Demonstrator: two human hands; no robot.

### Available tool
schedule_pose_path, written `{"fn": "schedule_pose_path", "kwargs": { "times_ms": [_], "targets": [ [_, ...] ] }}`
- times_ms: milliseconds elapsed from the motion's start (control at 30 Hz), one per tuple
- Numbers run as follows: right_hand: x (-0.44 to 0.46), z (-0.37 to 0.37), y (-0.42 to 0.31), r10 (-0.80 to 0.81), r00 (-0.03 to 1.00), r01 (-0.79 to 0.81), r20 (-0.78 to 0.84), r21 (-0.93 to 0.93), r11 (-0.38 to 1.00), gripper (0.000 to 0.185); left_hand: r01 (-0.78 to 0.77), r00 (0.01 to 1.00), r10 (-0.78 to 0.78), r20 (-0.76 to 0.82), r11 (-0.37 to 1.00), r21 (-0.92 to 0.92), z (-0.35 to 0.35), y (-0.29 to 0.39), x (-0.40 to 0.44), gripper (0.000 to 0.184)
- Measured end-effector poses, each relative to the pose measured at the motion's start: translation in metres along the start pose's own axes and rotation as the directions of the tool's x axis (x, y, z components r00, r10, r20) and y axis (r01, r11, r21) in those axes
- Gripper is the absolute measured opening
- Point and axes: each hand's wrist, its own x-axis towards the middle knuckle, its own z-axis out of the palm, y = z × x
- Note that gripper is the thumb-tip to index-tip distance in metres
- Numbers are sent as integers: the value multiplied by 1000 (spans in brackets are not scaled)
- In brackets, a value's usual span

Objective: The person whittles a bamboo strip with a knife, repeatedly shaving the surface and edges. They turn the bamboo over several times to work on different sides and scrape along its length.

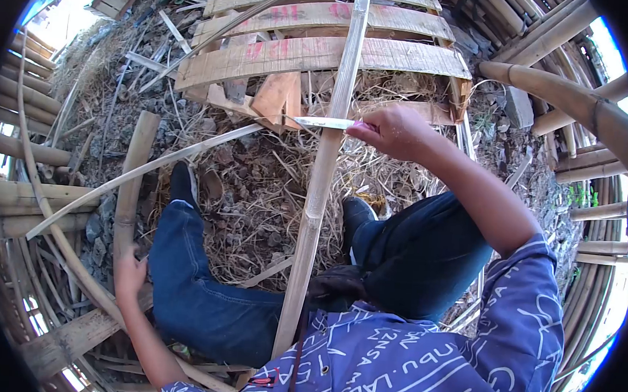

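My right hand [395, 133] is closed around the handle of a knife. Its pale blade [321, 122] points left and lies across a long split bamboo strip [313, 214]. That strip runs from my lap, between my legs, up over a slatted wooden pallet [286, 55]. Low on the left, beside my knee, my left hand [130, 275] is closed at the lower end of a short, thick bamboo pole [131, 179]; some of its fingers are hidden. A thin bamboo strip [152, 165] slants from the left toward the knife tip, passing over the pole.
An orange-brown wood block [280, 98] stands against the pallet's front. Dry straw and shavings [258, 186] cover the ground between my feet. Stacked bamboo poles [588, 114] line the right side, and more bamboo [25, 149] rises on the left. Rubble [99, 227] lies at left.
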Motion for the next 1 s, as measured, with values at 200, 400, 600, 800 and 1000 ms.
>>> {"fn": "schedule_pose_path", "kwargs": {
  "times_ms": [200,400,600,800,1000],
  "targets": [
    [0,5,8,-95,995,96,-13,87,992,54,-495,866,431,-255,814,-304,-75,236,-100,47],
    [-4,4,7,-61,997,60,48,29,998,62,-45,831,435,346,673,-738,64,286,-119,70],
    [-26,19,10,-186,982,183,34,75,980,54,423,688,472,551,356,-833,86,296,-128,24],
    [-10,16,43,15,995,-8,-103,65,998,61,483,672,493,553,274,-832,77,327,-123,25],
    [-23,20,10,-66,993,57,95,86,995,50,537,649,488,584,252,-805,86,320,-116,29]
  ]
}}
